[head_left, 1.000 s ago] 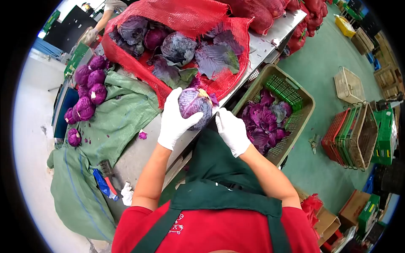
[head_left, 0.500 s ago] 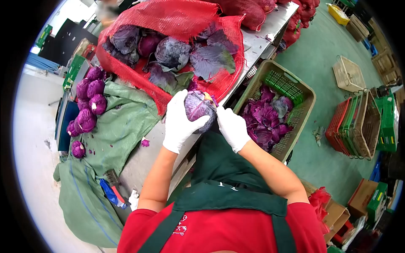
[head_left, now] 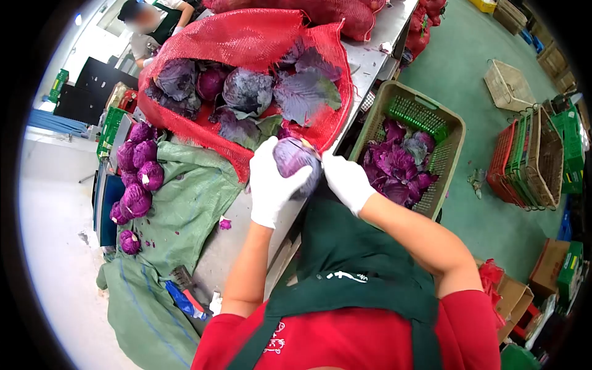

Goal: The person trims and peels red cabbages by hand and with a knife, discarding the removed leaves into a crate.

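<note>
My left hand (head_left: 271,183), in a white glove, is wrapped round the left side of a red cabbage (head_left: 295,161). It holds the cabbage above the table's front edge, the pale stem end towards the upper right. My right hand (head_left: 347,182), also gloved, is closed at the right of the cabbage, its fingertips close to the stem end. Whatever those fingers hold is hidden. Just beyond lies a red mesh sack (head_left: 240,37), its mouth spread wide, with several dark cabbages (head_left: 248,91) and loose outer leaves (head_left: 305,95) inside.
Right of the table stands a green crate (head_left: 453,145) holding purple leaves (head_left: 398,163). Trimmed cabbages (head_left: 135,200) are piled at left by a green cloth (head_left: 191,179). A blue-and-red packet (head_left: 185,301) lies nearer. Another person (head_left: 157,28) works at upper left. Stacked crates (head_left: 530,157) stand right.
The view has shifted, bringing another person into sight at upper left. The cabbage has turned a little in my left hand, and my right hand stays at its stem end.
</note>
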{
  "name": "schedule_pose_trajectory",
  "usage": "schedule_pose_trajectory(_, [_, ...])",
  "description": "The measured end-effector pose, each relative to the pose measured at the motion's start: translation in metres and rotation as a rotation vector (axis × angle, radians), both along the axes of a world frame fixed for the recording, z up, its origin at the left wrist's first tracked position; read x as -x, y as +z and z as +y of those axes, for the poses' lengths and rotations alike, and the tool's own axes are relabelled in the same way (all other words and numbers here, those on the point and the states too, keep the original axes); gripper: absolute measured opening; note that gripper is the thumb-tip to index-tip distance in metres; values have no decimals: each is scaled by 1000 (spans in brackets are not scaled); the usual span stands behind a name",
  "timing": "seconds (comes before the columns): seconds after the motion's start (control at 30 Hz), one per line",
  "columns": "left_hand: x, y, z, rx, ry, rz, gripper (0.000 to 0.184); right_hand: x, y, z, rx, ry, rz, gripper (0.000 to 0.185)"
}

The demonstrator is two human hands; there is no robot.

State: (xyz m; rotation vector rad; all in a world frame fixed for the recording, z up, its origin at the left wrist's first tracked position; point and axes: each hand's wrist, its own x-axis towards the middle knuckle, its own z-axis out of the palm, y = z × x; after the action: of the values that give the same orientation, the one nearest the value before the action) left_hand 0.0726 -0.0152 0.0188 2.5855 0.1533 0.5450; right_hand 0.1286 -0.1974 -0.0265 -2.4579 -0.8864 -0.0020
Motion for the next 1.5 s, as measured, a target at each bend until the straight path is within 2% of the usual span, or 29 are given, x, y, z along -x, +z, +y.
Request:
schedule_pose_trajectory(0.1, [-3, -1, 8, 97, 39, 1, 89, -18, -15, 17, -52, 46, -47, 14])
schedule_pose_trajectory(0.23, [-2, -1, 12, 150, -6, 19, 91, -1, 25, 4, 57, 42, 15, 11])
schedule_pose_trajectory(0.3, [1, -16, 17, 131, -35, -38, 92, -6, 16, 8, 23, 47, 16, 12])
schedule_pose_trajectory(0.43, [17, -5, 2, 69, -52, -76, 91, -19, -31, 17, 84, 48, 127, 19])
schedule_pose_trajectory(0.47, [21, -15, 10, 138, -84, -106, 91, -22, -29, 18, 63, 56, 147, 21])
schedule_pose_trajectory(0.53, [42, -34, 27, 482, -33, -88, 93, -25, -16, 5, 159, 40, 279, 26])
schedule_pose_trajectory(0.6, [68, -37, 37, 708, -53, -6, 100, -38, -26, -5, -42, -184, 359, 28])
schedule_pose_trajectory(0.63, [80, -36, 37, 701, -77, -4, 99, -34, -25, -11, -205, -205, 466, 28])
schedule_pose_trajectory(0.67, [86, -33, 36, 692, -107, -7, 99, -28, -11, -15, -367, -230, 568, 29])
schedule_pose_trajectory(0.7, [88, -30, 31, 822, -30, -18, 97, -12, 2, -13, -493, -287, 756, 31])
schedule_pose_trajectory(0.73, [87, -26, 25, 952, 42, -21, 95, 13, 38, -8, -557, -319, 930, 33])
schedule_pose_trajectory(0.77, [85, -25, 25, 919, 80, -36, 87, 30, 17, -2, -631, -239, 889, 41])
schedule_pose_trajectory(0.8, [81, -16, 20, 867, 121, -36, 74, 50, 44, 5, -503, -246, 970, 56])
schedule_pose_trajectory(0.83, [75, -25, 23, 1029, 179, -58, 64, 64, 46, 10, -473, -236, 1122, 72])
schedule_pose_trajectory(0.87, [70, -34, 25, 1190, 236, -78, 55, 74, 26, 20, -638, -179, 1041, 79])
schedule_pose_trajectory(0.9, [69, -35, 22, 1045, 212, -103, 44, 83, 7, 31, -796, -108, 959, 86])
schedule_pose_trajectory(0.93, [66, -36, 20, 1052, 217, -110, 44, 83, 6, 35, -838, -78, 888, 81])
schedule_pose_trajectory(1.03, [53, -44, 22, 953, 250, -172, 56, 64, 6, 20, -732, -130, 866, 67])
schedule_pose_trajectory(1.07, [53, -43, 23, 957, 249, -176, 56, 57, 5, 11, -692, -158, 869, 57])
schedule_pose_trajectory(1.13, [50, -41, 26, 1070, 188, -166, 60, 39, 4, -18, -495, -208, 549, 48])
schedule_pose_trajectory(1.2, [47, -42, 30, 1139, 152, -178, 63, 24, -5, -41, -233, -209, -34, 44])
schedule_pose_trajectory(1.27, [47, -46, 29, 1043, 37, -151, 53, 22, 29, -42, -353, -145, -38, 32])
schedule_pose_trajectory(1.37, [34, -49, 23, 969, -16, -72, 47, 32, 59, -35, -292, -9, -269, 19])
schedule_pose_trajectory(1.4, [31, -52, 29, 944, -23, -59, 46, 29, 48, -22, -306, 23, -214, 20])
schedule_pose_trajectory(1.5, [26, -70, 75, 786, 41, -34, 44, 34, 9, 32, -604, 24, 113, 25])
